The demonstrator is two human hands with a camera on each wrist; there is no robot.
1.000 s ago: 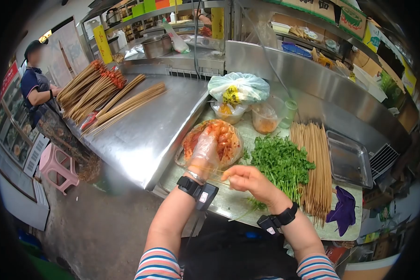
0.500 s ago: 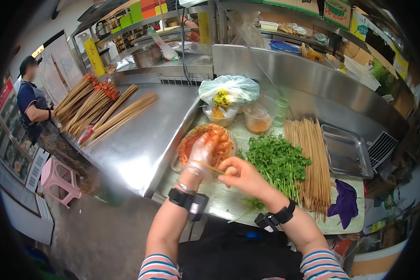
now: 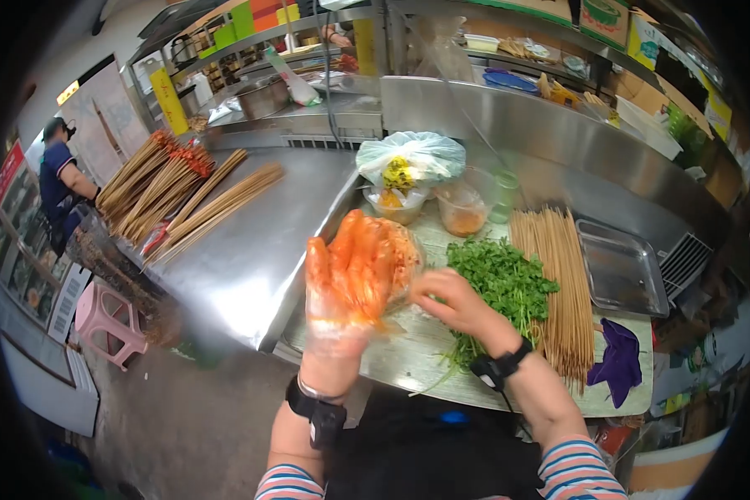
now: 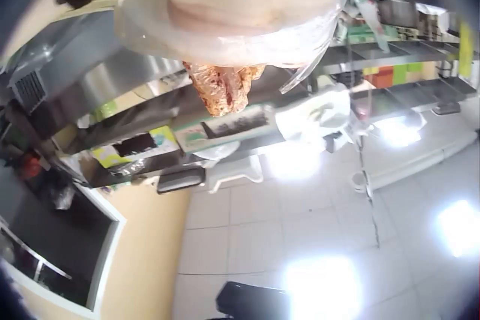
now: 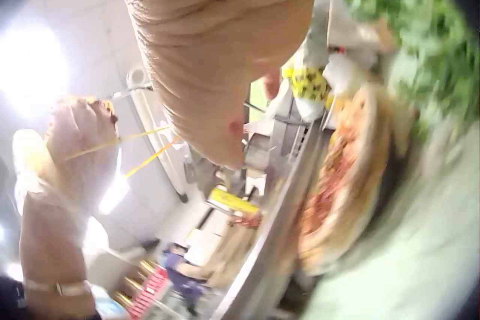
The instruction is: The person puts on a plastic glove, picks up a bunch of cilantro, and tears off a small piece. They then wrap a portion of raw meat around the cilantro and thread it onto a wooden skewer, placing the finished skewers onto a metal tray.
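One gloved left hand (image 3: 350, 275) upright, fingers parted, right hand (image 3: 448, 300) curled, pinching a yellow band (image 5: 153, 158)

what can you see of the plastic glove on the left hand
The glove looks like thin, clear plastic film, glossy and creased, coated in orange-red sauce over fingers and palm; its cuff is cleaner and translucent. It is worn on the left hand, raised with the fingers up, partly hiding a bowl of red food from the head camera. In the right wrist view, a thin yellow band crosses it and stretches toward the right hand.
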